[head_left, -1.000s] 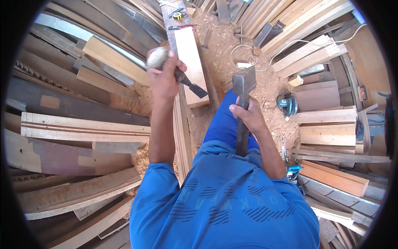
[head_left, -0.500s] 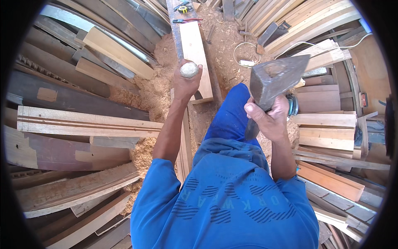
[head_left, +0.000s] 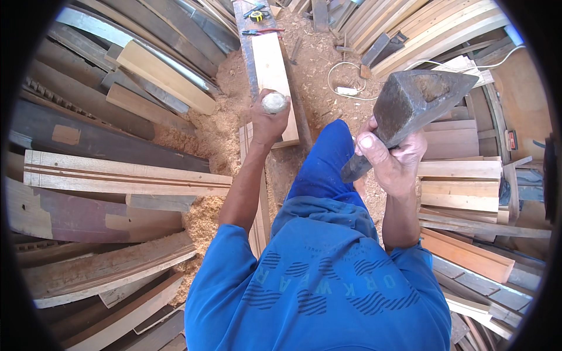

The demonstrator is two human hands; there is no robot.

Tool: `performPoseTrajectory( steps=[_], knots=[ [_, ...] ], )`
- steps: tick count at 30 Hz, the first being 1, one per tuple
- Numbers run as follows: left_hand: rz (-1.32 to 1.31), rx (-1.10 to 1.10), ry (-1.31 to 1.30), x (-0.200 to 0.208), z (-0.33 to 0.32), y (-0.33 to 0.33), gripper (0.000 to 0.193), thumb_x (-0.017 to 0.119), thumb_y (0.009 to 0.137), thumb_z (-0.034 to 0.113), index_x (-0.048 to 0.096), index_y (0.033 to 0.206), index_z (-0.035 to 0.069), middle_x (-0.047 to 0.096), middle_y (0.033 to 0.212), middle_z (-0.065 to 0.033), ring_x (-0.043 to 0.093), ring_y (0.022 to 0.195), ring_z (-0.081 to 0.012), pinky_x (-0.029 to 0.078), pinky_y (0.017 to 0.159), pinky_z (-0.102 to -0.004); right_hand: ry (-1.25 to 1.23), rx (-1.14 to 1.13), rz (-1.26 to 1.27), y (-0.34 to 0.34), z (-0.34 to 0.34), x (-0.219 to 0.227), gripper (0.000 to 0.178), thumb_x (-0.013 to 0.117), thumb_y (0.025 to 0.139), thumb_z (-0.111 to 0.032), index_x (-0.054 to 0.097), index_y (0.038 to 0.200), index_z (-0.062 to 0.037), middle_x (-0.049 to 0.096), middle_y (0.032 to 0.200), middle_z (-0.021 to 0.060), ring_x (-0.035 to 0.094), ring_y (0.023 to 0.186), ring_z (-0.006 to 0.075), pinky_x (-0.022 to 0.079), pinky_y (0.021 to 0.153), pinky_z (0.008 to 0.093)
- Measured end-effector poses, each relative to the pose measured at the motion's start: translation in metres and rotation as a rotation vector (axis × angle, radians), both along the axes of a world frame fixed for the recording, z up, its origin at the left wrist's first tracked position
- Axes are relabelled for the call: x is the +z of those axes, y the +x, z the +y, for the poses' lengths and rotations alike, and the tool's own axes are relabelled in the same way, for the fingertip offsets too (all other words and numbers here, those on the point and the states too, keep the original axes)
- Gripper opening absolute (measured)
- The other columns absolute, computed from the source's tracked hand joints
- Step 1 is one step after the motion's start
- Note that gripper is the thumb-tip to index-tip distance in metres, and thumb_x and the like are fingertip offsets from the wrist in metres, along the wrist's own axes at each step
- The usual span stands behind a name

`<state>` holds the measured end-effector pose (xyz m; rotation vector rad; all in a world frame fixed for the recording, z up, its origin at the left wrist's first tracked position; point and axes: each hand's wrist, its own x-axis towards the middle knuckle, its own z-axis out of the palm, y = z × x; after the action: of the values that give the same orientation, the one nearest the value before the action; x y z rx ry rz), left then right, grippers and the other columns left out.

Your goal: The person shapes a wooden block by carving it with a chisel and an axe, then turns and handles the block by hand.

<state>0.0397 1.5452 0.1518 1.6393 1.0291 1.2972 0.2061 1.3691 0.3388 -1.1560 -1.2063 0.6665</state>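
My left hand [head_left: 268,124] is closed around an upright chisel [head_left: 274,103]; its pale, round handle end faces up, and the hand hides its blade. Beneath it lies a light wooden board [head_left: 270,64] on a narrow, worn bench [head_left: 248,61]. I cannot tell whether the blade touches the board. To the right, my right hand [head_left: 393,164] grips a dark mallet [head_left: 404,108] by its handle. The mallet's heavy, blocky head is raised above my right knee, well apart from the chisel.
Pliers [head_left: 260,31] and a yellow tape measure [head_left: 256,16] lie at the bench's far end. A handsaw [head_left: 383,48] rests against planks at the back right. A white cord [head_left: 336,67] loops across the shaving-strewn floor. Stacked planks [head_left: 117,175] line both sides.
The mallet has swung right and up, its head tilting and appearing larger. My left hand with the chisel has shifted slightly right and down in the picture.
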Motion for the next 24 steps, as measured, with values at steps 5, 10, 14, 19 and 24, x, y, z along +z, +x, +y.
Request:
performPoseTrajectory(
  steps=[5,10,14,19,24],
  knots=[
    [-0.132,0.039,-0.089,-0.014,0.01,-0.004,0.023,0.078,0.087,0.011,0.059,0.097,0.002,0.064,0.077,-0.001,0.061,0.067,-0.008,0.05,0.06,-0.0255,0.063,0.004,-0.085,0.002,0.007,0.011,0.024,0.074,0.09,-0.006,0.058,0.104,0.0027,0.065,0.078,0.0107,0.062,0.068,0.0149,0.053,0.061,0.03],
    [-0.137,0.028,-0.09,-0.019,0.014,-0.015,0.023,0.077,0.088,0.01,0.058,0.099,0.002,0.062,0.076,0.0002,0.06,0.063,-0.0063,0.049,0.055,-0.0235,0.232,-0.031,-0.071,0.006,0.017,0.019,0.023,0.07,0.092,-0.006,0.055,0.109,0.0014,0.063,0.079,0.0124,0.061,0.068,0.0185,0.051,0.063,0.0335],
    [-0.054,0.005,-0.029,-0.004,-0.003,-0.007,0.018,0.075,0.089,0.009,0.059,0.094,0.002,0.062,0.077,-0.0004,0.06,0.067,-0.0072,0.049,0.059,-0.0246,0.341,-0.079,-0.03,0.002,0.025,0.03,0.021,0.068,0.092,-0.004,0.054,0.108,0.0,0.063,0.078,0.0121,0.06,0.067,0.0186,0.051,0.063,0.0347],
    [-0.059,0.001,0.061,-0.006,-0.014,-0.011,0.02,0.078,0.085,0.009,0.06,0.09,0.003,0.062,0.073,-0.0042,0.059,0.067,-0.0109,0.05,0.062,-0.0282,0.345,-0.221,0.022,-0.029,0.045,0.046,0.015,0.071,0.091,-0.007,0.058,0.099,-0.0026,0.065,0.081,0.0087,0.061,0.065,0.0168,0.051,0.06,0.0349],
    [-0.131,-0.038,0.214,0.01,-0.02,-0.006,0.017,0.075,0.088,0.007,0.062,0.097,0.001,0.062,0.08,0.0006,0.059,0.073,-0.0079,0.05,0.066,-0.026,-0.563,0.21,-1.354,-0.023,0.102,-0.022,0.029,0.075,0.083,-0.019,0.064,0.107,-0.0065,0.071,0.087,0.0112,0.069,0.076,0.0279,0.055,0.07,0.0434]
  ],
)
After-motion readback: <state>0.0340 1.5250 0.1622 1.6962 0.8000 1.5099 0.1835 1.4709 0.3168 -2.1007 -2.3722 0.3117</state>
